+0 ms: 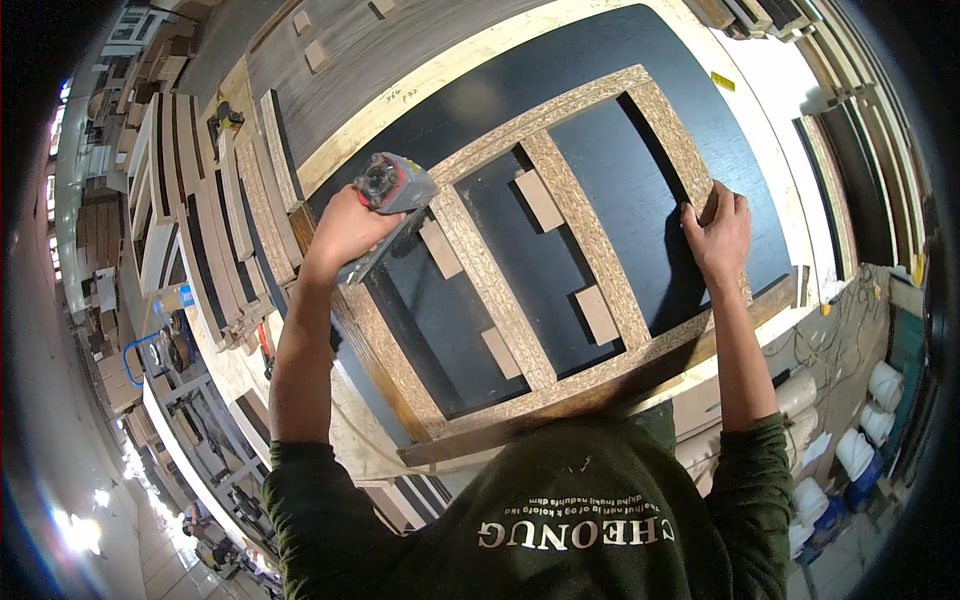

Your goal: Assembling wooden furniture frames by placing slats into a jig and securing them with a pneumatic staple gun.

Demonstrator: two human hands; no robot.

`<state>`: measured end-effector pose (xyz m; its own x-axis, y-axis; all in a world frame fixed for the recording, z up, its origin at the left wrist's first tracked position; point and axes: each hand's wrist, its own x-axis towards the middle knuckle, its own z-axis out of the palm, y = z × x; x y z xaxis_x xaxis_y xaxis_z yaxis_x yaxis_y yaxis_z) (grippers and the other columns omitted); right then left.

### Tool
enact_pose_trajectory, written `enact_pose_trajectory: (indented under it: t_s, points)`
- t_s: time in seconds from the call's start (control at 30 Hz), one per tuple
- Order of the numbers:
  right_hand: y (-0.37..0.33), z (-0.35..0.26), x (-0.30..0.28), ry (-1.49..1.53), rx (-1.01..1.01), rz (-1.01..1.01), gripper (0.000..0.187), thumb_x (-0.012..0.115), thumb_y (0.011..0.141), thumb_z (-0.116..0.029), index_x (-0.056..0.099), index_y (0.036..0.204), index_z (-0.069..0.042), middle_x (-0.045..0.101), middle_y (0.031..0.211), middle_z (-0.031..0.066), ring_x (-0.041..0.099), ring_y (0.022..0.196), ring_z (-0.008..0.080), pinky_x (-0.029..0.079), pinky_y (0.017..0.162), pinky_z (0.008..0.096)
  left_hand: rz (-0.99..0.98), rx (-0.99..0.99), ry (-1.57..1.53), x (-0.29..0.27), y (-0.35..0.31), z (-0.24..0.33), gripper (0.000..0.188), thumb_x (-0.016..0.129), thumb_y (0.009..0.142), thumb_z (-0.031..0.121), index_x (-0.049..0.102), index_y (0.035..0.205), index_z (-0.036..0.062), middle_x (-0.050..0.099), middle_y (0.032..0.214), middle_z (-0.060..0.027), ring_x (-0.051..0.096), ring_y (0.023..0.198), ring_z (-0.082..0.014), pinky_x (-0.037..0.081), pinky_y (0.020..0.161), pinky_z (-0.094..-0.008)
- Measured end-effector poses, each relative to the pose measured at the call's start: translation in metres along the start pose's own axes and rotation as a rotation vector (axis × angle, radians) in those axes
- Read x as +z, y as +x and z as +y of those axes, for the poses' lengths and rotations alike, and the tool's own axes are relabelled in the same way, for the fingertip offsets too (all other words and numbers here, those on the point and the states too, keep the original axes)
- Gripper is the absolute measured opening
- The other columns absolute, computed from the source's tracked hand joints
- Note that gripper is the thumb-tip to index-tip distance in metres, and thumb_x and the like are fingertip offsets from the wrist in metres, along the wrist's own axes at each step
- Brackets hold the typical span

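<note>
My left hand [350, 235] is closed round a grey pneumatic nail gun [412, 185] with a red ring. The tool lies over the left part of a chipboard frame [588, 240], near its upper left corner. Fingers and thumb of my right hand [722, 238] grip the frame's right rail from both sides. The frame, with two inner slats, rests on a dark panel [600, 150]. Small brown blocks [540, 201] sit against the slats. The nail gun's nose is hidden from this view.
Stacked board strips [215, 240] stand at the left, with a yellow-and-black tool [229, 117] on top. A grey board [350, 75] with small blocks lies beyond the panel. More boards [850, 180] lean at the right, above several white buckets [855, 452].
</note>
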<state>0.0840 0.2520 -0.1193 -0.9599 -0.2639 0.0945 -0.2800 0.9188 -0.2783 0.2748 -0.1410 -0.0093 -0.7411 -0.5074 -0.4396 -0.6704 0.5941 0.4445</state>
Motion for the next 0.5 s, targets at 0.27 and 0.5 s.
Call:
enact_pose_trajectory:
  t_s: [0.27,0.5]
  points:
    - [0.002,-0.002,-0.001,0.021,0.038,-0.03,0.059,0.068,0.074,-0.037,0.053,0.122,-0.008,0.054,0.108,0.0164,0.053,0.101,0.0327,0.044,0.089,0.0418,-0.075,-0.053,-0.002,-0.006,-0.002,0.012,0.029,0.068,0.073,0.025,0.064,0.088,0.0007,0.062,0.064,-0.0094,0.061,0.054,-0.0163,0.048,0.056,-0.0308]
    - [0.003,-0.001,-0.002,0.037,0.031,-0.022,0.058,0.068,0.073,-0.037,0.053,0.121,-0.007,0.054,0.107,0.0172,0.052,0.1,0.0336,0.044,0.088,0.0427,0.014,0.015,0.011,0.003,0.003,0.01,0.027,0.068,0.073,0.024,0.063,0.085,0.0,0.061,0.061,-0.0097,0.06,0.052,-0.0168,0.047,0.054,-0.0308]
